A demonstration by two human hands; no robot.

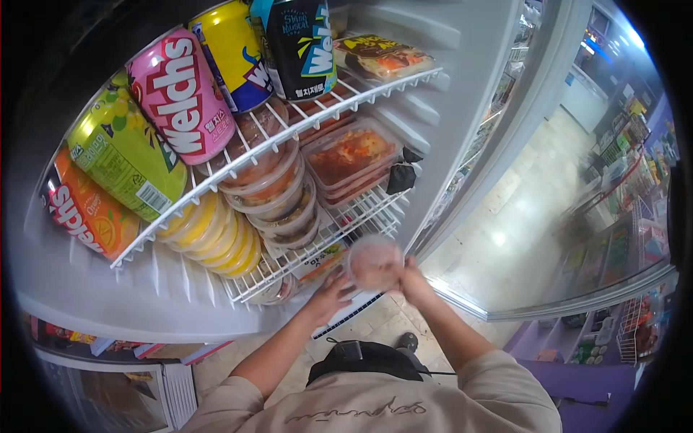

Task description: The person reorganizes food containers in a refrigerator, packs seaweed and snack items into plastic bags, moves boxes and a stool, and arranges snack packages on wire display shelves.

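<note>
Down at the front, a beige shirt is worn, and out ahead of it a round see-through tub is being held up, a little blurred, just before the lower shelf. It is gripped at its right side by the right hand, fingers closed on the edge. At the other side the left hand is held, fingers loose and parted; whether the tub is touched by them cannot be told.

Behind, the lower shelf is packed: yellow tubs are stacked at a tilt to the left, clear tubs are piled in the middle, and red food boxes are stacked to the right. Above, the upper shelf is lined with cans, and a packet is laid at their right. Beyond the fridge door, pale floor is seen, and farther off, a white cabinet.
</note>
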